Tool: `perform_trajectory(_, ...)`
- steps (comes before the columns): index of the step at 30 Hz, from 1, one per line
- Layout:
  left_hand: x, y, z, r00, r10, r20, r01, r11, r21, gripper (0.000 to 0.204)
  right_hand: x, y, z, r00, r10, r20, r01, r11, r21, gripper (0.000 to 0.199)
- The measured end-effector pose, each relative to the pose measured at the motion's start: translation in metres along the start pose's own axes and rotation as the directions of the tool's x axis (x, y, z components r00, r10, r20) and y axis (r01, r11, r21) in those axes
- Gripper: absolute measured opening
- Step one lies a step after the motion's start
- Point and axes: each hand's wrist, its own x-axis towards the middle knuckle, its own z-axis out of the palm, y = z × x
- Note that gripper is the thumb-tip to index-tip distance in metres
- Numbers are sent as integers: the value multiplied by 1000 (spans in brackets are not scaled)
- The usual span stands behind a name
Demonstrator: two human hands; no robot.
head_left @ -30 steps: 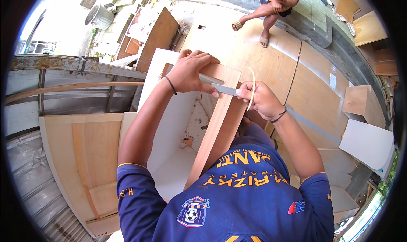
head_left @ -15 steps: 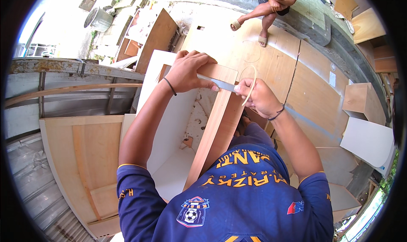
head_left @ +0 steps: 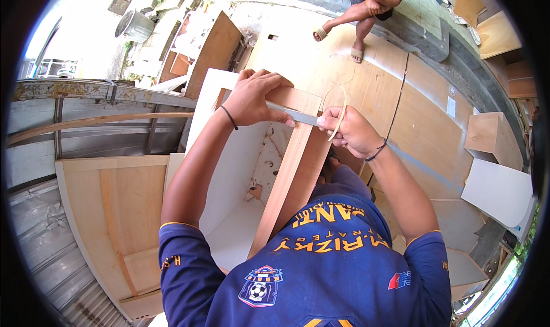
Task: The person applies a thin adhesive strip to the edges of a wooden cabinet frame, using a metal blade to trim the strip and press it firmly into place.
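A flat grey metal strip, like a ruler or a blade, lies across the front corner of a white-lined cabinet edged in wood grain. My left hand lies over the top rail, fingers over its far side, with the thumb pressed on the strip. At the strip's other end, my right hand is closed, thumb and fingers pinching it. A thin pale band curls in a loop by the right hand's fingers. Where the band's ends attach I cannot tell.
Plywood sheets cover the floor ahead, where a seated person has sandalled feet. A wooden box and a white panel stand at the right. A wooden panel and a metal railing lie to my left.
My view has shifted very slightly. Both hands keep their hold on the metal strip at the cabinet corner, and the pale band still loops by the right hand.
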Motion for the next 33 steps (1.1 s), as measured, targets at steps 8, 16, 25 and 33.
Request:
perform_trajectory(8,0,-1,-1,1000,7,2,-7,1000,-11,77,-1,-1,2,1000,13,-1,-13,1000,13,20)
perform_trajectory(16,0,-1,-3,1000,18,19,-18,1000,-2,78,-1,2,0,996,69,56,-73,995,68,14)
perform_trajectory(25,1,-1,2,1000,-1,-22,1,1000,5,76,1,-2,-1,1000,-6,-1,6,998,-70,21)
perform_trajectory(33,-2,3,-3,996,14,-85,-23,995,-102,70,-5,-13,-5,999,-24,25,27,993,-111,18)
